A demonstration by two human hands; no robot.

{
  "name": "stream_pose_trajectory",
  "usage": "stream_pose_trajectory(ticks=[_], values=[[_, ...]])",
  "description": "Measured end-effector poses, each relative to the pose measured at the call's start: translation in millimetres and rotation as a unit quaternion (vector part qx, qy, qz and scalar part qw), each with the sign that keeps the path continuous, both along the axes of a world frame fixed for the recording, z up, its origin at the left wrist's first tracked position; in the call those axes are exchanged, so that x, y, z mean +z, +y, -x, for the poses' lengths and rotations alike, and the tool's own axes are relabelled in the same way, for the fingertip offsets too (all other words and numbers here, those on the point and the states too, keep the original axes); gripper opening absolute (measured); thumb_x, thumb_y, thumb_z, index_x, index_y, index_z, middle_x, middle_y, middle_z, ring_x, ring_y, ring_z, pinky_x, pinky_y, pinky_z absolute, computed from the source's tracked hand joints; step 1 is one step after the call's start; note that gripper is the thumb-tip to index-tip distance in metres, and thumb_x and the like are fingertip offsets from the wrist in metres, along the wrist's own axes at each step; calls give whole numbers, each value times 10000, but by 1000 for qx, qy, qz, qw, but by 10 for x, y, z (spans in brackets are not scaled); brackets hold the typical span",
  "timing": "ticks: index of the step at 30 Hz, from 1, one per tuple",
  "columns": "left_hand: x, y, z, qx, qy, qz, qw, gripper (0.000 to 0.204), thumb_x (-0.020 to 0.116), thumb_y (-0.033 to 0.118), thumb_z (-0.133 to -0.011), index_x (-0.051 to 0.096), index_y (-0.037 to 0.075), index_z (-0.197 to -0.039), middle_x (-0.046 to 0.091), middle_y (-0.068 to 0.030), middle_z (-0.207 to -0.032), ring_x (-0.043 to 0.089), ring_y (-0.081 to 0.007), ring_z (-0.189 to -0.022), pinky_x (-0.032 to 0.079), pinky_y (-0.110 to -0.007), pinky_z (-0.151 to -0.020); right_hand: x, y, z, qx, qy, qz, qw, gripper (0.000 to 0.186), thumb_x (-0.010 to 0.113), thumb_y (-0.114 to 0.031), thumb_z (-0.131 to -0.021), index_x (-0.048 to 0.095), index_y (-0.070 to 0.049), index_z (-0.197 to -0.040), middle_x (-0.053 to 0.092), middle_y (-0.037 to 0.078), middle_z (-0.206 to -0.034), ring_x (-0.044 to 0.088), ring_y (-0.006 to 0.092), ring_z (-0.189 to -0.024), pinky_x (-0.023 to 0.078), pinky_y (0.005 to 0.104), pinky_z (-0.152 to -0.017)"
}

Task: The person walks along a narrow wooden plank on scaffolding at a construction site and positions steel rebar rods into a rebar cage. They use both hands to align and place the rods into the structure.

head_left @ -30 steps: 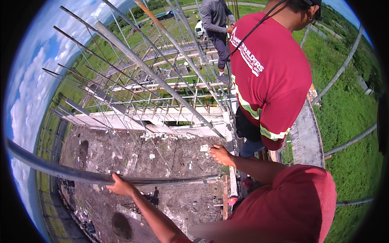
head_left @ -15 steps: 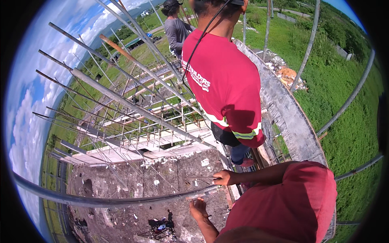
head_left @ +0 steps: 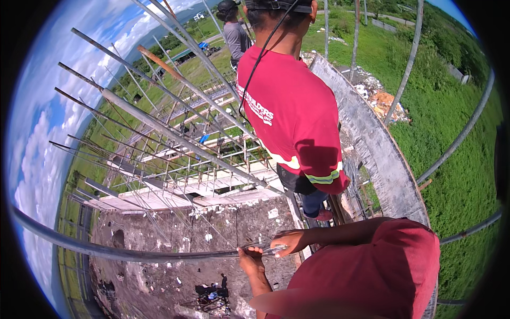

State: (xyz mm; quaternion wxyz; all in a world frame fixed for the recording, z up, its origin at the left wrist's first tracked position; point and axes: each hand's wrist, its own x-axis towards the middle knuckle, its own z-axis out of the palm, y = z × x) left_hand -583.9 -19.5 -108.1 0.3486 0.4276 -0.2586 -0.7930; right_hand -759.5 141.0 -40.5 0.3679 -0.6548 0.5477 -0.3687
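Observation:
A long grey metal pipe [head_left: 138, 255] comes in from the left, and its near end is at my hands. My left hand [head_left: 254, 262] is closed over the pipe, fingers curled on its top side. Just to the right, my right hand [head_left: 288, 242] is closed at the pipe's end. A thin, shiny metal piece [head_left: 277, 249] shows at its fingers; I cannot tell its exact kind. My red-sleeved right arm reaches across from the right.
A co-worker in a red shirt [head_left: 289, 101] stands close ahead, back turned. Another person in grey [head_left: 235, 40] is farther off. Slanting scaffold pipes [head_left: 175, 135] fill the left. A curved concrete wall [head_left: 372, 138] runs along the right above grass. Dirt ground [head_left: 159, 276] lies far below.
My left hand has moved up and left onto the pipe and closed. My right hand has lowered to the pipe's end; the thin rod-like thing it held out leftward no longer shows that way.

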Motion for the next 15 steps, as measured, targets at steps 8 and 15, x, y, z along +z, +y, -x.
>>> stream_pose_trajectory(ticks=[8,15], values=[[1115,-1269,-1720,429,-88,198,877,464,392,461,-1022,457,36,-848,487,-51,-711,465,-172,-614,407,-300,-573,1278,1185,1215,72,-293,-134,944,451,638,-371,-909,596,-25,-1196,629,67,-1126,603,155,-986,475,329,-865],[1859,-2577,-2079,241,-114,383,884,689,338,527,-1007,641,-90,-1042,684,-140,-937,606,-210,-784,456,-297,-601,2656,2177,2241,-380,-115,327,857,410,588,-396,-913,594,-34,-1105,636,50,-937,602,107,-831,481,254,-734]])
